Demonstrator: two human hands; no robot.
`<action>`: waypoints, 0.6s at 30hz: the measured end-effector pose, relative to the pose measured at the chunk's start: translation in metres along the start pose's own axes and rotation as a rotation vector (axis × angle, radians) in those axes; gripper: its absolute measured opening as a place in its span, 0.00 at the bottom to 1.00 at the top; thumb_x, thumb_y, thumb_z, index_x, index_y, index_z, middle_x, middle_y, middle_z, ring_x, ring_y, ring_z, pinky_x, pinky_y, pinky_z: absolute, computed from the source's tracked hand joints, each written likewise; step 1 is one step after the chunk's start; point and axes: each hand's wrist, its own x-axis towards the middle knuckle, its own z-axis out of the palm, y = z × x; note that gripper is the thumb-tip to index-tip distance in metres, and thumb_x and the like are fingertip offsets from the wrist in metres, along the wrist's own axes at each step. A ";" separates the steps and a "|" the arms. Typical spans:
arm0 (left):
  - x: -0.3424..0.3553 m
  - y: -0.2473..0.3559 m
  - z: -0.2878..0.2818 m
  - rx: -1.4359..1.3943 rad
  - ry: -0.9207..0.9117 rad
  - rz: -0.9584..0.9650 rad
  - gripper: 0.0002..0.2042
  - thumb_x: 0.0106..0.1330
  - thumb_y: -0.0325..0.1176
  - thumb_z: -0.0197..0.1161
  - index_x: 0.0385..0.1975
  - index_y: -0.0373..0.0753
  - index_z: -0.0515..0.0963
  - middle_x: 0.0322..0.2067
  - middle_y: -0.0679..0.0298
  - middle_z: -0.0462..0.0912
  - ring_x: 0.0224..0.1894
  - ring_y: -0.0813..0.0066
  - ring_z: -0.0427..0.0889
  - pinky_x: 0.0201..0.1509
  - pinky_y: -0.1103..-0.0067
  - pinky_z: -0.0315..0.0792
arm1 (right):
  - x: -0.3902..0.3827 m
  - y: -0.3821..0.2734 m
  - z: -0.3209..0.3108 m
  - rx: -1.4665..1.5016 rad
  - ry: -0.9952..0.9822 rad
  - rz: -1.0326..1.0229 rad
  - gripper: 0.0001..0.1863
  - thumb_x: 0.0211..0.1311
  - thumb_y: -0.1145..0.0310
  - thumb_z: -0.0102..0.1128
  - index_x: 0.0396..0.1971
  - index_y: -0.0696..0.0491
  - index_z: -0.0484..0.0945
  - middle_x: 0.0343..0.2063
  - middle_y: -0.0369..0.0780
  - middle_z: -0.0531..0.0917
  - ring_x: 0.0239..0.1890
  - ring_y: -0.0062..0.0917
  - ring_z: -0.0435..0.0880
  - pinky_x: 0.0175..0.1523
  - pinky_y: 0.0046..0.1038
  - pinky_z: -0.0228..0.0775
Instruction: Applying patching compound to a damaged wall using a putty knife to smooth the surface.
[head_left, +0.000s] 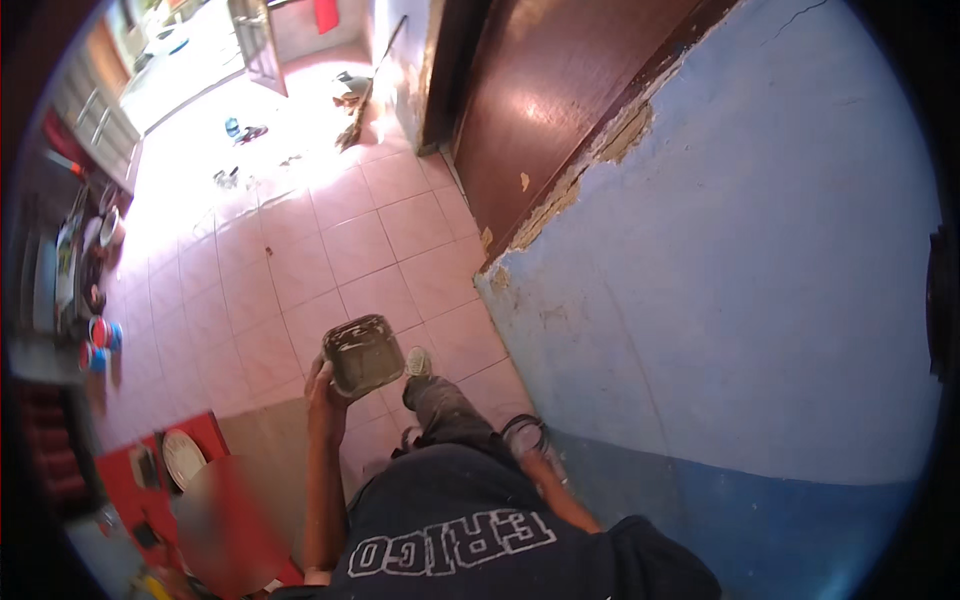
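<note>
In my left hand (325,402) is a square, dark container (364,358) with rounded corners, its inside smeared with greyish residue. My fingers wrap its left edge, and its open side faces up. On the right, my right hand (538,466) hangs low beside my body, partly covered by my dark shirt. A grey, rounded thing with a dark rim (524,434) lies right by that hand; whether I grip it is unclear, as my fingers do not show plainly. My shoe (418,362) stands on the tiles just right of the container.
Pink floor tiles (345,245) stretch ahead. To the right rises a blue wall (740,260) with crumbled plaster beside a brown door (560,90). A red table (215,432) with a plate (183,459) stands lower left; cans (104,332) sit beyond it. Small items lie near the bright doorway.
</note>
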 end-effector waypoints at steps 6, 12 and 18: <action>0.151 0.054 0.097 0.294 -0.237 -0.036 0.27 0.76 0.39 0.56 0.72 0.38 0.65 0.58 0.58 0.78 0.58 0.70 0.80 0.52 0.73 0.82 | 0.053 -0.185 -0.268 0.770 0.349 0.198 0.21 0.75 0.51 0.51 0.54 0.52 0.77 0.23 0.42 0.82 0.23 0.27 0.79 0.34 0.30 0.73; 0.269 0.080 0.172 0.539 -0.457 -0.092 0.30 0.73 0.40 0.61 0.74 0.43 0.65 0.54 0.61 0.79 0.51 0.73 0.80 0.51 0.75 0.80 | 0.010 -0.308 -0.448 1.057 0.553 0.063 0.21 0.76 0.53 0.56 0.59 0.50 0.74 0.23 0.33 0.79 0.21 0.14 0.74 0.28 0.21 0.67; 0.358 0.083 0.239 0.662 -0.774 -0.153 0.32 0.72 0.42 0.64 0.74 0.42 0.64 0.52 0.61 0.79 0.52 0.73 0.80 0.52 0.75 0.78 | -0.013 -0.392 -0.527 1.253 0.573 0.141 0.19 0.76 0.55 0.56 0.57 0.52 0.76 0.23 0.36 0.80 0.20 0.16 0.75 0.28 0.23 0.69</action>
